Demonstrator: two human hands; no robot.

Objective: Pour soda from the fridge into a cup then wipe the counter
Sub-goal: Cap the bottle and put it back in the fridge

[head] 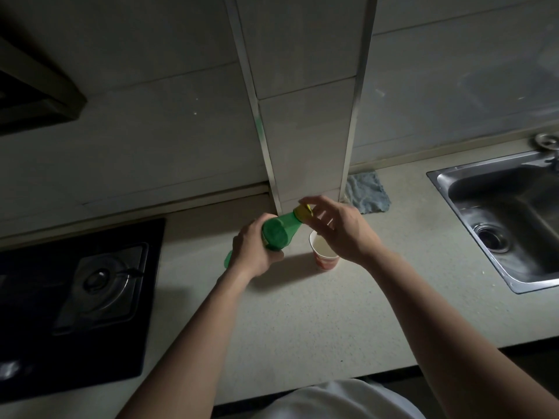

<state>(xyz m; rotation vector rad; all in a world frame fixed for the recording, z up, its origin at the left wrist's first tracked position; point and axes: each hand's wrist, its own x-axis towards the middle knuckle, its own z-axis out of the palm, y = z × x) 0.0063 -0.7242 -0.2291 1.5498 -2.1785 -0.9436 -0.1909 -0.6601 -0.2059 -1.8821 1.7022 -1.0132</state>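
A green soda bottle (276, 234) is held tilted above the counter, neck pointing up and to the right. My left hand (252, 252) grips its body. My right hand (338, 228) has its fingertips around the yellow cap (303, 212) at the bottle's mouth. Just under my right hand a red and white paper cup (323, 257) stands upright on the pale counter (302, 322); its inside looks whitish and my hand hides part of its rim. A blue-grey cloth (366, 192) lies flat on the counter by the tiled pillar, behind the cup.
A black gas hob (75, 294) fills the left of the counter. A steel sink (508, 219) is set into the right side. A tiled pillar (302, 116) juts out from the back wall just behind the bottle. The range hood (33, 92) hangs at upper left.
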